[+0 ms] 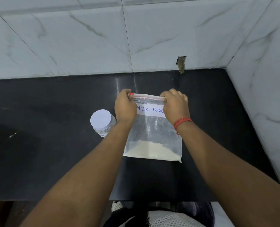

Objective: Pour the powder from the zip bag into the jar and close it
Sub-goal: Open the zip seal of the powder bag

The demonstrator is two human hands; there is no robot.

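I hold the bag (153, 138) upright on the counter (54, 112), left hand (125, 106) and right hand (176, 105) w/ fingers pinched on the zip strip (146, 96). Step: opening the zip. Jar (103, 122) just left, lid on; next I must unscrew it.

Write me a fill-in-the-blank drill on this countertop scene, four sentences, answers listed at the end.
1. Both hands grip the zip bag along its ____ edge.
2. The jar stands to the ____ of the bag, its lid on.
3. The powder has settled at the ____ of the bag.
4. A red thread band circles the ____ wrist.

Missing words: top; left; bottom; right
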